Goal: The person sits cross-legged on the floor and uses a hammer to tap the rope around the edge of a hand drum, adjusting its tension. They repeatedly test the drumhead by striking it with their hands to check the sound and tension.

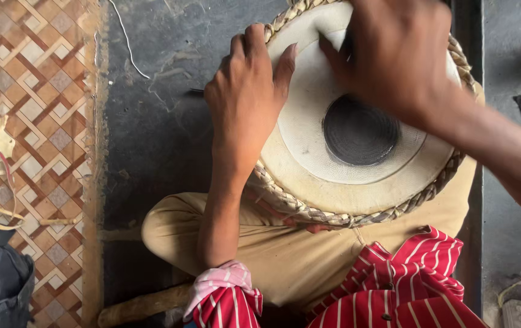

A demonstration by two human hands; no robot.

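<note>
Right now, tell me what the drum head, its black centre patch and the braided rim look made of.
Drum head: likely animal skin, matt cream, faintly stained.
Black centre patch: seemingly a dried paste, dull, with fine concentric rings.
Braided rim: probably hide strips, tan, plaited.

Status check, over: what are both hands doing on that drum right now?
Left hand flat on the drum's left rim, fingers spread. Right hand pressing the skin at the far edge, grip unclear. Drum in the lap, black patch uncovered. Nothing in the way.

The drum (357,140) rests on the person's lap, above the shirt (406,285). The left hand (245,100) lies on its left rim, the right hand (397,51) on its far part (fingertips hidden). A mat (30,121) lies left on the floor (157,121).
</note>
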